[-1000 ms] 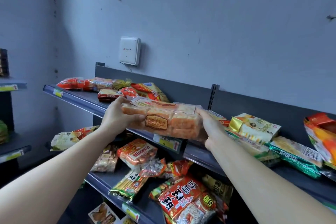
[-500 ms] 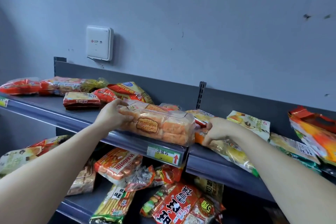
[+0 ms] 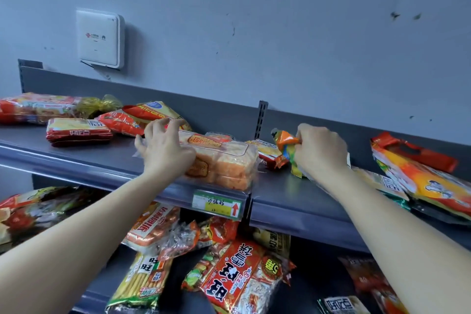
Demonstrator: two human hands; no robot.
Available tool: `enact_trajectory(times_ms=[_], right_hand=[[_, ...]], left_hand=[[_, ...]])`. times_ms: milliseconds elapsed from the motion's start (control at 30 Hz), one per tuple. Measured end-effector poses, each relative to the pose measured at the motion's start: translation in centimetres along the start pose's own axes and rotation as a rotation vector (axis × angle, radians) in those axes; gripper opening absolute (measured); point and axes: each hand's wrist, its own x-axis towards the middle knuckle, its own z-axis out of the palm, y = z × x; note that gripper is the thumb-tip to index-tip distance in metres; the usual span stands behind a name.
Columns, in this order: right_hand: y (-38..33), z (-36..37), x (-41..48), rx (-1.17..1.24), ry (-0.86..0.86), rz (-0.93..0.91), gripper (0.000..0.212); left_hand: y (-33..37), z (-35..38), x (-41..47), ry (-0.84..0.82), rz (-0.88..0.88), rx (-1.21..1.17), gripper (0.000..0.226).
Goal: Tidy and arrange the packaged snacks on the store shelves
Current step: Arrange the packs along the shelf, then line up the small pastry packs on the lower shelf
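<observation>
**While clear plastic pack of orange-brown bread slices sits at front lip of dark grey metal upper shelf, right hand bunches crumpled orange-green foil snack bag**

Since both arms reach onto the upper shelf, both hands count. Left hand is over the left end of the bread pack, fingers spread and half-bent like a claw, tips lifted clear of the film. It clamps nothing, and whether the palm touches the pack cannot be told. Right hand is closed tight, fingers curled round the gathered neck of the foil snack bag, which lies just right of the bread pack, near the shelf upright.

The bread pack lies flat, long side along the shelf edge, and its front face overhangs the green-yellow paper price label. It touches a small red-yellow wrapped pack behind its right end.

Handling, as a judgement: the bread pack looks light and soft, with slippery film, and the slices will crush if squeezed in the middle. It is best taken by both short ends with flat palms, or pushed back from the front face with straight fingers. Sitting this close to the lip, it may tip off if nudged forward.

The foil snack bag looks very light and crinkly, with contents likely brittle. The grip at the neck is fine for lifting, but smoothing it out calls for a hold at the sealed edges.

A red-yellow rectangular biscuit pack lies well to the left on the same shelf. A big orange printed bag leans at far right.
</observation>
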Motion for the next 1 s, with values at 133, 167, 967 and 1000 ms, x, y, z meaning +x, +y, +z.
enact_trajectory(times_ms=[133, 167, 967, 1000], right_hand=[[-0.2, -3.1, -0.1, 0.259, 0.293, -0.001, 0.014], [-0.5, -3.7, -0.3, 0.352, 0.353, -0.005, 0.018], [-11.8, -5.1, -13.2, 1.17, -0.196, -0.329, 0.012], [-12.1, -4.3, -13.7, 1.171, -0.253, -0.322, 0.012]], left_hand=[[3.6, 0.6, -2.0, 0.03, 0.226, -0.107, 0.04], [4.6, 0.6, -2.7, 0.0, 0.263, -0.183, 0.032], [-1.1, -11.8, -16.9, -0.338, -0.555, -0.958, 0.014], [-2.0, -12.3, -17.4, -0.356, -0.608, -0.966, 0.017]])
